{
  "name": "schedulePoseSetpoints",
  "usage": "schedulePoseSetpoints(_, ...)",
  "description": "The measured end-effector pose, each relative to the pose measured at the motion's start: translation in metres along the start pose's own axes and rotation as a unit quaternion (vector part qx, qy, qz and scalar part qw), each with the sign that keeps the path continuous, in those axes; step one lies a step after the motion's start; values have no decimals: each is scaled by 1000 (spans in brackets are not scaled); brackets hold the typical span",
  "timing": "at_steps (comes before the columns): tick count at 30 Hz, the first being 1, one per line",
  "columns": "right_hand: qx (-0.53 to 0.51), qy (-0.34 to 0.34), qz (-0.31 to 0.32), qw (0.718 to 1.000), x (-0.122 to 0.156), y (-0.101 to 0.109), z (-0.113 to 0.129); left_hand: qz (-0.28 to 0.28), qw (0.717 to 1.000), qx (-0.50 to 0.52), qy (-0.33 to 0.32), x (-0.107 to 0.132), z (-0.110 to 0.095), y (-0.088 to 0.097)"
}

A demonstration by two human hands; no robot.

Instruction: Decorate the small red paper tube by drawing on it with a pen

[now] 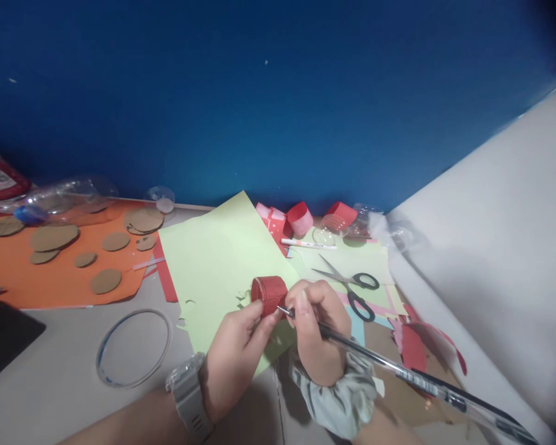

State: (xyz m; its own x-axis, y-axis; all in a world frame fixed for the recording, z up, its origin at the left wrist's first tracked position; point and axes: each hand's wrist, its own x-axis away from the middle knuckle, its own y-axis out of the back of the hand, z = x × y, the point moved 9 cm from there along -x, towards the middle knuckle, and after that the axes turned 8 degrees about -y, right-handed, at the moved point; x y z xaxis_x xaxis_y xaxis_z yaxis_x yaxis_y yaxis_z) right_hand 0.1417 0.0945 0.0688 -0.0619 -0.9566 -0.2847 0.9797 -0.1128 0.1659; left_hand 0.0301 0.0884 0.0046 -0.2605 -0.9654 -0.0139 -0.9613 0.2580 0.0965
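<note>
My left hand (241, 337) grips a small red paper ring (269, 293) between thumb and fingers, just above a light green sheet of paper (217, 259). In my right hand (319, 327) is a clear-barrelled pen (380, 357), its tip against or very close to the red ring's side. The long barrel slants down to the lower right. Dark marks show on the ring, too small to make out. Right of my hands lies a pair of black-handled scissors (349, 283), blades apart, on pale paper.
Several cardboard discs (105, 281) lie on an orange sheet (74, 295) at left, near a plastic bottle (69, 198). A roll of tape or hoop (101, 364) and a dark phone (7, 340) are nearer. Red and pink rings (300, 218) stand by the blue wall (259, 111).
</note>
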Motion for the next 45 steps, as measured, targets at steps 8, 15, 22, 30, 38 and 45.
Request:
schedulePoseSetpoints(8, 21, 16, 3, 1000, 0, -1, 8, 17, 997, -29, -68, -1, -14, -2)
schedulePoseSetpoints(15, -21, 24, -63, 998, -3, 10, 9, 89, 979, -103, -152, 4, -27, -18)
schedulePoseSetpoints(22, -35, 19, -64, 997, -5, 8, 10, 89, 985, -91, -112, 3, -19, -17)
schedulePoseSetpoints(30, -24, 28, -57, 998, -1, 9, 11, 44, 998, -2, -53, -1, -12, -5)
schedulePoseSetpoints(38, 65, -116, 25, 991, -10, -6, -17, 15, 999, 16, -33, -1, -4, -4)
schedulePoseSetpoints(45, 120, -121, 39, 985, -17, -10, -16, 22, 999, -7, -23, -1, 0, -4)
